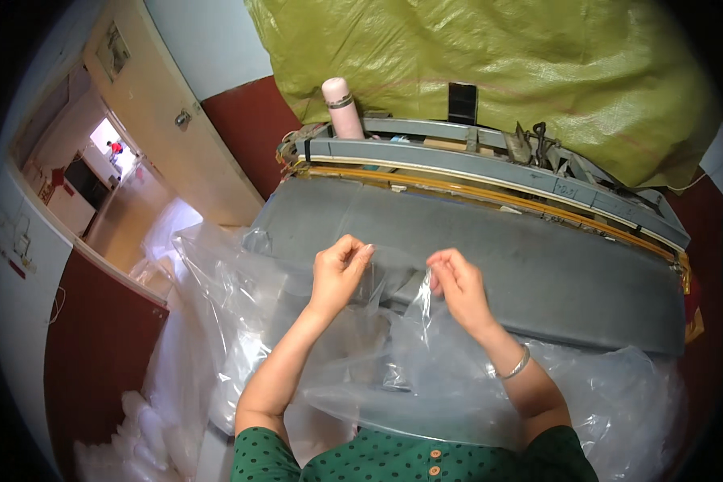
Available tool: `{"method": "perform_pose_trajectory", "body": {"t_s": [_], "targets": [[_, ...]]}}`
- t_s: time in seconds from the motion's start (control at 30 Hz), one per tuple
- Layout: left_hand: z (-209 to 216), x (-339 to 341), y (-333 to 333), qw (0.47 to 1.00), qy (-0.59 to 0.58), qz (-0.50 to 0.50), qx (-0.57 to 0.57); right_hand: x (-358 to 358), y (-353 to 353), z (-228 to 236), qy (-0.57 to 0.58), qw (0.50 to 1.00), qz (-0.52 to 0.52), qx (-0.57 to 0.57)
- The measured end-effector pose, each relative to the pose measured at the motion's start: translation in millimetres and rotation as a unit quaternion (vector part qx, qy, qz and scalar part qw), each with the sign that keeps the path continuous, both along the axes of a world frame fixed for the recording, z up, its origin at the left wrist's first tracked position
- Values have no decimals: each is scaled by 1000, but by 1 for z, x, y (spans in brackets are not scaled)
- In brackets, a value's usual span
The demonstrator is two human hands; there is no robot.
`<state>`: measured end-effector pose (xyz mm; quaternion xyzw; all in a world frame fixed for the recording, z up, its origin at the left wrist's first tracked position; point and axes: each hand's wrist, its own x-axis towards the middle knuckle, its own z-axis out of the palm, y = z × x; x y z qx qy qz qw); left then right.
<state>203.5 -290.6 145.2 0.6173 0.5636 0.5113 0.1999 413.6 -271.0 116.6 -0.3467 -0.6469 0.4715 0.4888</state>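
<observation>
A large sheet of clear plastic film spreads over my lap and up onto the dark grey padded surface in front of me. My left hand pinches an edge of the film between thumb and fingers. A short way to its right, my right hand also has its fingers closed on the film, which hangs in a shiny fold below the fingertips. Between the two hands the film is thin and hard to make out against the grey. A silver bangle circles my right wrist.
A grey metal frame with a yellow-orange bar runs along the surface's far side. A pink flask and metal tools stand there. Behind hangs a yellow-green sheet. At left, an open door; more bunched plastic lies below.
</observation>
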Motion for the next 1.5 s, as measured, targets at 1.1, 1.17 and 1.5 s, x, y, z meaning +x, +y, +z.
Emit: {"method": "perform_pose_trajectory", "body": {"t_s": [1.1,1.17,1.5], "targets": [[-12,17,-6,989,115,-89,1,-16,34,-34,237,970,0,-63],[-5,9,-8,951,274,-140,-20,5,34,-30,178,979,-63,-75],[-106,-25,-71,866,284,-275,-306,566,1,-120,-241,694,-665,134]]}}
